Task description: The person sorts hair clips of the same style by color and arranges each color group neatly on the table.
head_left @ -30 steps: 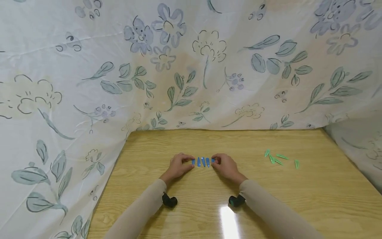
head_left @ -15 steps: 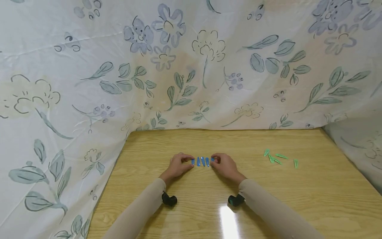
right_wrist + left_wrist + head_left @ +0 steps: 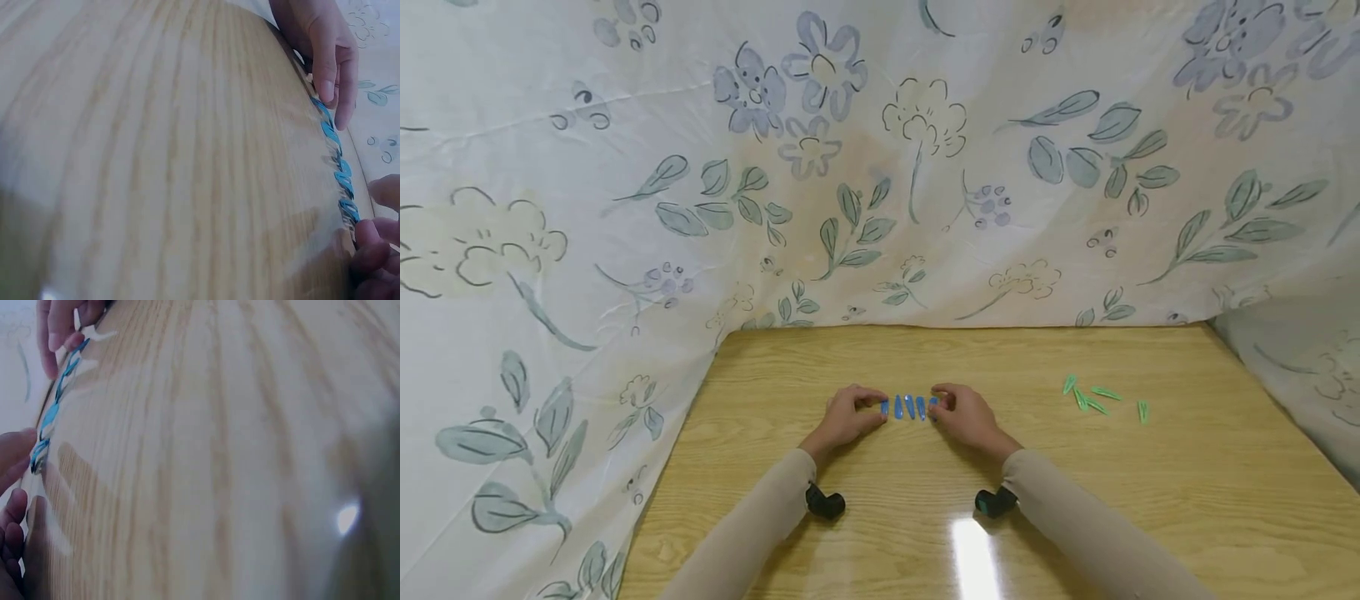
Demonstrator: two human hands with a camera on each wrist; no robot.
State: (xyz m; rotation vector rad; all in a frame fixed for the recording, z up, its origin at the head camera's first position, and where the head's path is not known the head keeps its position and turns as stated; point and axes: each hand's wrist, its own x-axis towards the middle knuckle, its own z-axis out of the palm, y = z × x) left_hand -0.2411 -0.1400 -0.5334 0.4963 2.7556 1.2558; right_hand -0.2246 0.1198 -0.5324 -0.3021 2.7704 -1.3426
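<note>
Blue hair clips (image 3: 910,407), five, set side by side in a short row, slightly fanned, at the middle of the wood-grain bench (image 3: 895,475). Left-end clip (image 3: 884,408): pinched, as it appears, end to end between finger and thumb of the left hand (image 3: 850,417). Right-end clip (image 3: 933,402): held likewise by the right hand (image 3: 967,417), partly hidden by the fingers. The three inner clips are left untouched. Change: next to none; against the head view of a second ago, both hands and the row are found in the same places, only the framing having drifted slightly. By judgement, the row is being steadied or squared at its ends, with nothing added. Green hair clips (image 3: 1081,398), five, loosely scattered, are lying well apart beyond the right hand. Markings: no brand, label or writing can be read; only a floral print is borne by the cloth (image 3: 962,242) behind.
</note>
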